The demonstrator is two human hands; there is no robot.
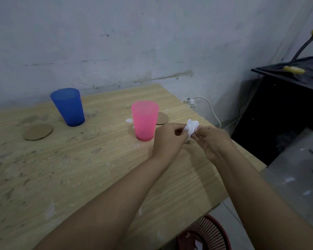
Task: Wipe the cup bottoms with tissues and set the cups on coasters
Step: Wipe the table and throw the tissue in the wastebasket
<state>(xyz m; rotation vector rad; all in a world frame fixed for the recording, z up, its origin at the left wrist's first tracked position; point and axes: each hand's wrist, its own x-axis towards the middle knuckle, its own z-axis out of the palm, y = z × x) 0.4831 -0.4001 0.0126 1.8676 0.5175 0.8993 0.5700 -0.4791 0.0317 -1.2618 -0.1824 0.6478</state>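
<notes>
Head view: left hand [167, 139] and right hand [212, 141] both pinch the tissue [192, 127]. Bunch it into a firm pad before lifting the pink cup [145, 120].

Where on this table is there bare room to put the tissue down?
Bare wood spans the near table, below the left coaster and blue cup. It is crowded around the pink cup, where both hands hold the tissue.

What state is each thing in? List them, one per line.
Blue cup: upright on the table, off any coaster.
Pink cup: upright, off any coaster.
Left coaster: bare.
Right coaster: bare, behind pink cup.
Tissue: crumpled, pinched by both hands.
</notes>
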